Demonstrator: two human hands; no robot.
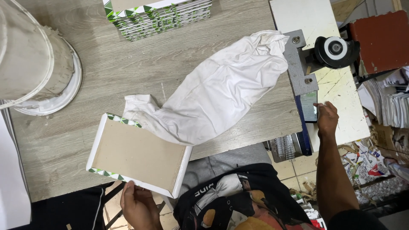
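Observation:
My left hand (137, 206) grips the near edge of a flat cardboard cover (138, 154) with white borders and green-patterned ends; it lies partly over the wooden table's front edge. A crumpled white cloth (217, 91) lies across the table, its lower end touching the cover's far edge. My right hand (327, 119) rests at the side of a small machine, fingers on a phone-like screen (309, 106) fixed beside a grey metal bracket (298, 64).
A stack of green-and-white patterned covers (159, 17) sits at the table's far edge. A large white bucket (30, 55) stands at the left. A black-and-white wheel (335, 49) and a red part (381, 40) belong to the machine. Paper scraps (383, 157) litter the floor on the right.

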